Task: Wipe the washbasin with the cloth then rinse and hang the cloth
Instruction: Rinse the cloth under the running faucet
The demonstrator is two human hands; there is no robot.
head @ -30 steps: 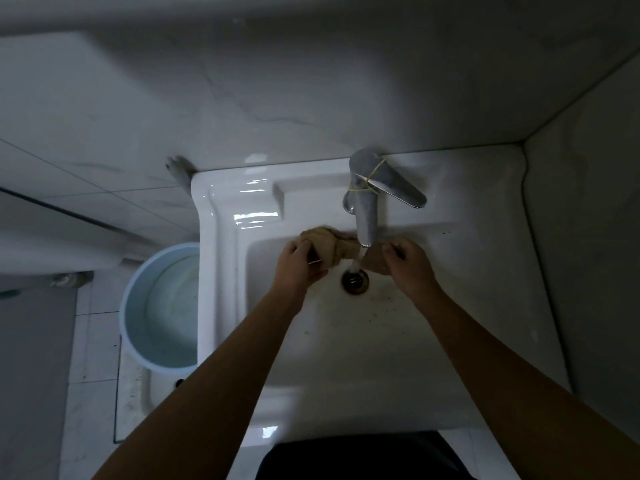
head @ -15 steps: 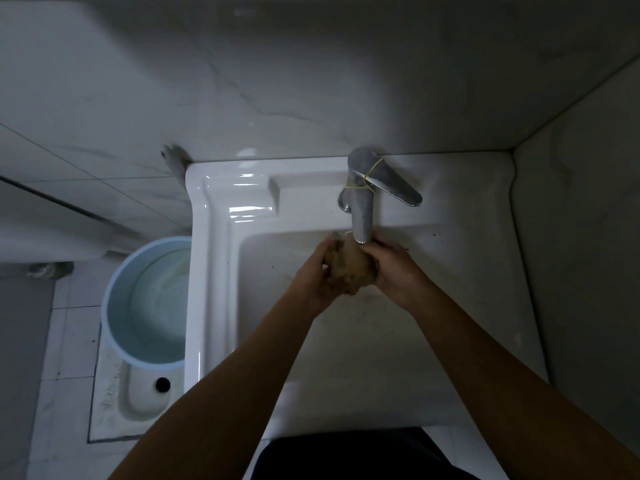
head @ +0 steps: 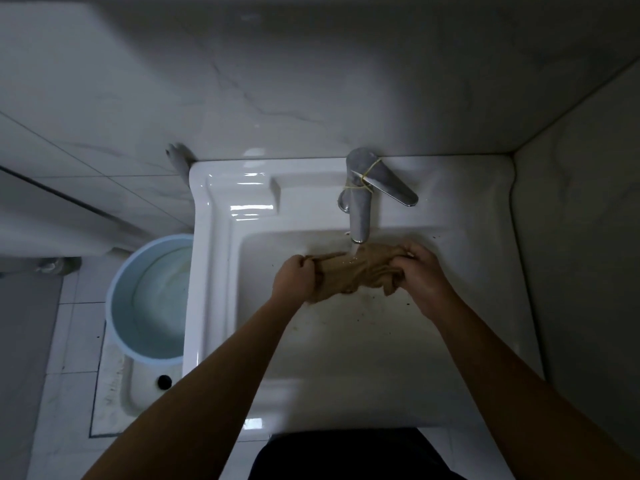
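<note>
A wet tan cloth (head: 360, 271) is stretched between both hands over the bowl of the white washbasin (head: 214, 271). My left hand (head: 294, 278) grips its left end and my right hand (head: 420, 271) grips its right end. Water runs from the chrome tap (head: 358, 209) straight onto the middle of the cloth. The tap's lever points right and has a yellow band around it. Dark specks dot the basin floor below the cloth; the drain is hidden behind it.
A light blue bucket (head: 117, 306) holding water stands on the tiled floor left of the basin, over a squat pan (head: 114, 393). Marble-look walls close in behind and on the right. A dark garment (head: 346, 455) shows at the bottom edge.
Half a second ago the cloth was bunched in a ball between my hands under the spout. My hands have since pulled apart and stretched it out under the running water.
</note>
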